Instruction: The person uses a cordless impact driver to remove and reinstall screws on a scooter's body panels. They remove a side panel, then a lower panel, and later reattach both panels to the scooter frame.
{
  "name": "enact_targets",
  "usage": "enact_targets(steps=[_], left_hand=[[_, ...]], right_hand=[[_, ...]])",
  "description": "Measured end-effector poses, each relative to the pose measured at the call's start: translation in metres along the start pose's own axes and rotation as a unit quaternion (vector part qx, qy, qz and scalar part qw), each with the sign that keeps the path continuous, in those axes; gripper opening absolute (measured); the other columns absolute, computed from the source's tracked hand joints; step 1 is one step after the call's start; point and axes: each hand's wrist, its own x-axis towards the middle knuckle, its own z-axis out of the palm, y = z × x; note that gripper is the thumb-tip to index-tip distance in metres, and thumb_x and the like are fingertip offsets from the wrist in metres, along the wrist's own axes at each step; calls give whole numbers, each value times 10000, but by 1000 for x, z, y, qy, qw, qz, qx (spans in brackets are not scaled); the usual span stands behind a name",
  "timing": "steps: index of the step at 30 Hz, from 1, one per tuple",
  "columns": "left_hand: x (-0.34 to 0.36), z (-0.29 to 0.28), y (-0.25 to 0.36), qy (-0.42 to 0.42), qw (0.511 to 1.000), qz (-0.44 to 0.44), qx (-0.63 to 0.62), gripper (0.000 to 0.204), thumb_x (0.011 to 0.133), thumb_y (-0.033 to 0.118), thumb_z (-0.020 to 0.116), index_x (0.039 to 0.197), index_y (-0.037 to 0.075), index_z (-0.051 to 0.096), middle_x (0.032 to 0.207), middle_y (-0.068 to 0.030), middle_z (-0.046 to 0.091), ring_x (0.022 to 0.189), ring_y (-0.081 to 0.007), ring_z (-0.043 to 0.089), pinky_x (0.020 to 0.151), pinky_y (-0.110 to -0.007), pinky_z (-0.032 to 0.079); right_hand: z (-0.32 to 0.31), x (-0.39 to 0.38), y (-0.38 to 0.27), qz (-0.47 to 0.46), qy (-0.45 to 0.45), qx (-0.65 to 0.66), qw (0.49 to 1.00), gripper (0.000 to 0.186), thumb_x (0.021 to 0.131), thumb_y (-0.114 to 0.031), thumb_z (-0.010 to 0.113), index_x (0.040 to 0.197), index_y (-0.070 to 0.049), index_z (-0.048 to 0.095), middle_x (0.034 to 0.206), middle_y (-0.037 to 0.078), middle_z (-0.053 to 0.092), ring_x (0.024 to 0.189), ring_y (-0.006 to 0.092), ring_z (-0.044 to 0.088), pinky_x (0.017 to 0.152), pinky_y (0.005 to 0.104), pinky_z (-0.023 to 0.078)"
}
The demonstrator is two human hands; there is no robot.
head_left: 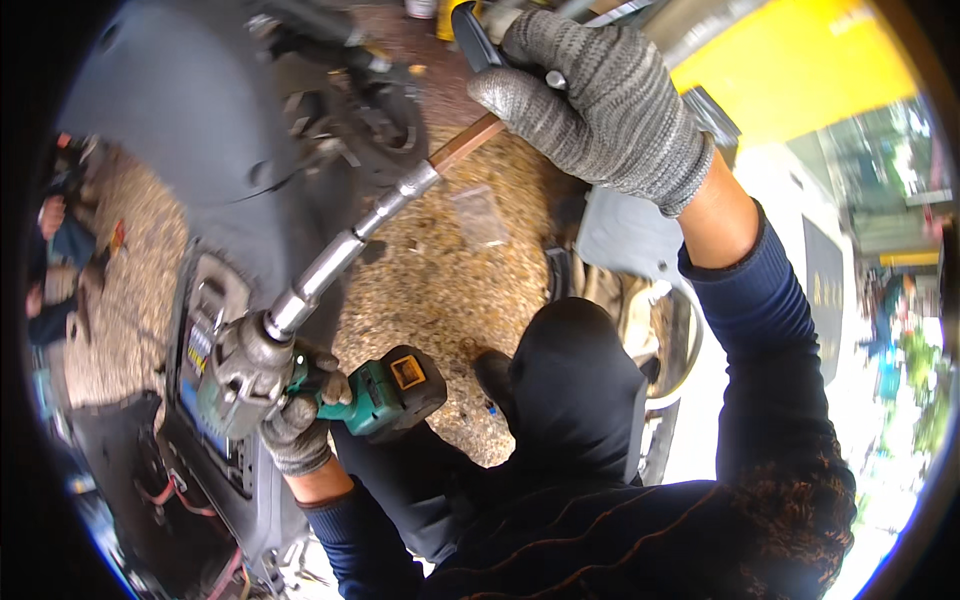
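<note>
My left hand [300, 425], in a grey knit glove, is wrapped round the handle of a teal cordless impact wrench [240, 385]. A long silver socket extension [330, 265] runs from its nose up to the right and ends in a brown bar [466, 143]. My right hand [610, 105], gloved alike, is closed at the upper middle, its thumb beside the far end of that bar. A small metal pin [556, 79] shows between thumb and fingers. Just past the fingertips is a dark curved piece [474, 38]; whether I grip it is unclear.
A dark scooter body panel [190, 120] rises at the left, with an opened compartment [215, 290] below it. A clear plastic bag [480, 215] lies on the pebbled floor [430, 300]. Yellow and white panels [790, 65] stand at the right. Another person's hand [52, 215] shows far left.
</note>
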Motion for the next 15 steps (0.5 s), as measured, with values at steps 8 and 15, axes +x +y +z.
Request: enact_targets(steps=[8, 15], left_hand=[[86, -18, -137, -194, 952, -233, -48, 622, 738, 131, 803, 1279, 16, 517, 1127, -186, 638, 778, -234, 601, 705, -405, 504], [109, -53, -254, -179, 903, -389, 38, 440, 756, 145, 809, 1130, 6, 623, 1002, -124, 681, 726, -246, 661, 606, -385, 561]], right_hand=[[-50, -186, -10, 356, -90, -12, 930, 376, 910, -421, 656, 935, -47, 633, 591, 121, 615, 574, 316, 651, 535, 389, 520], [25, -376, -21, 615, -108, 76, 777, 360, 923, -371, 639, 915, -11, 627, 694, 189, 663, 652, 336, 673, 621, 432, 523]])
